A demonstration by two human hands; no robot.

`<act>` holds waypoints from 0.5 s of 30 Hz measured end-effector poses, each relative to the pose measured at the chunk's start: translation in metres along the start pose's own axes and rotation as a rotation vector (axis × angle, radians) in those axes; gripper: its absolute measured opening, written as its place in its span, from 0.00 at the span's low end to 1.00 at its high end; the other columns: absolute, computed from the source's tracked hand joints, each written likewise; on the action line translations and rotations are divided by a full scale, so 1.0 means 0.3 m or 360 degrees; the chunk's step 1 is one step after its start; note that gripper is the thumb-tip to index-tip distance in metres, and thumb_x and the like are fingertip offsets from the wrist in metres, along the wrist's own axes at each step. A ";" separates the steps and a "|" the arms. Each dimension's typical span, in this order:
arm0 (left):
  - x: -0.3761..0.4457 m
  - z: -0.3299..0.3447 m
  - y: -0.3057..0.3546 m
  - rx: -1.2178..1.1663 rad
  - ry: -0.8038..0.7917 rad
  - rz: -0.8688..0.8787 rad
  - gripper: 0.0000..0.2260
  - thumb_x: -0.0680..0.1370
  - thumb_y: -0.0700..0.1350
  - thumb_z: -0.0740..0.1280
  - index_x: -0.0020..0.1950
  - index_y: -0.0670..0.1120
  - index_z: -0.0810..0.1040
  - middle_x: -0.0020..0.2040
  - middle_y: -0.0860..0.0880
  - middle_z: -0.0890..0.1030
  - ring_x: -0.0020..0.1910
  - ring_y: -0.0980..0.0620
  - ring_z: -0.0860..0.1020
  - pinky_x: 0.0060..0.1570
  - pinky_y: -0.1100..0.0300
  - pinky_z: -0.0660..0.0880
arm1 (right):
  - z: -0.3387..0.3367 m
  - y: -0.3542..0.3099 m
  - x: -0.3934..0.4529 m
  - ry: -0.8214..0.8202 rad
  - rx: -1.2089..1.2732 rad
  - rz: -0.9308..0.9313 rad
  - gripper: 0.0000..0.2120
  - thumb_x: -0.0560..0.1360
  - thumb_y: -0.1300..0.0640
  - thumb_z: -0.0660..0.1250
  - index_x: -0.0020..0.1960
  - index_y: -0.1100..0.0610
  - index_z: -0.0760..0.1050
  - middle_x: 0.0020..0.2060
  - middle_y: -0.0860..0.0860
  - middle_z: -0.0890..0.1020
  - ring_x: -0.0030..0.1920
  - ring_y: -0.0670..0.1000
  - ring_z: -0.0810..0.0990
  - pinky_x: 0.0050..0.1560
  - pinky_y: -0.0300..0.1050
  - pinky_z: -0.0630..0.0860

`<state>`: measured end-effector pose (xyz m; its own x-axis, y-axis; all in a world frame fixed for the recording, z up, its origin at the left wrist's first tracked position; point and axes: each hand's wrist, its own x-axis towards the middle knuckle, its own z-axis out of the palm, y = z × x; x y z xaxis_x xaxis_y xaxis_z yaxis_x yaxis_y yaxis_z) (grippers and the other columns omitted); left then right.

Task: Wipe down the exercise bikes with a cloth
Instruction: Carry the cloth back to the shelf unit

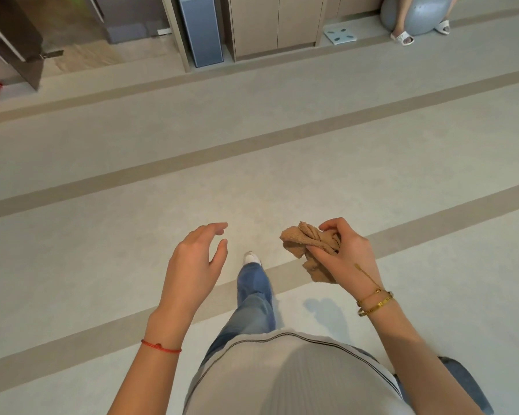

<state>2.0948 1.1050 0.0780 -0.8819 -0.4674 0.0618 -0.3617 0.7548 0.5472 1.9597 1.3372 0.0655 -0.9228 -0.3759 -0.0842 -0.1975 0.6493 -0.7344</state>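
A crumpled tan cloth [306,250] is bunched in my right hand [346,254], which grips it at waist height on the right. My left hand [192,265] hangs to the left of it, fingers spread and curled, holding nothing. A gap separates the two hands, and one of my feet in a white shoe [251,259] steps forward below that gap. No exercise bike is in view.
Pale floor with darker stripes [252,145] stretches ahead. At the back stand wooden cabinets [276,22], a tall blue-grey unit [200,31], a bathroom scale [340,35], and a grey exercise ball [420,15] with another person's legs. A dark door [9,40] is at far left.
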 end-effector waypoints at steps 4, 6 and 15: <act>0.296 0.016 -0.032 0.0011 -0.0007 0.0012 0.14 0.80 0.47 0.62 0.66 0.51 0.75 0.59 0.54 0.80 0.54 0.54 0.79 0.53 0.66 0.70 | 0.027 -0.040 0.293 0.0025 0.0001 0.0019 0.18 0.70 0.49 0.74 0.56 0.50 0.73 0.45 0.44 0.80 0.43 0.44 0.77 0.42 0.37 0.73; 0.457 0.007 -0.046 0.0016 0.0002 0.0022 0.14 0.80 0.46 0.63 0.66 0.51 0.75 0.58 0.54 0.80 0.55 0.54 0.79 0.54 0.66 0.70 | 0.029 -0.080 0.451 0.0039 0.0015 0.0023 0.17 0.70 0.49 0.74 0.56 0.49 0.73 0.43 0.41 0.79 0.41 0.39 0.77 0.39 0.29 0.70; 1.150 -0.055 -0.082 0.0003 0.0039 0.0101 0.14 0.80 0.46 0.63 0.65 0.51 0.76 0.58 0.55 0.80 0.58 0.53 0.78 0.56 0.61 0.72 | 0.032 -0.263 1.104 0.0113 0.0078 -0.0011 0.17 0.71 0.51 0.74 0.56 0.49 0.72 0.44 0.41 0.80 0.43 0.39 0.79 0.44 0.37 0.76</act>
<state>1.8046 0.9176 0.0995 -0.8954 -0.4297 0.1168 -0.3059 0.7842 0.5399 1.6727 1.1552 0.0891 -0.9429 -0.3314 -0.0323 -0.1892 0.6131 -0.7670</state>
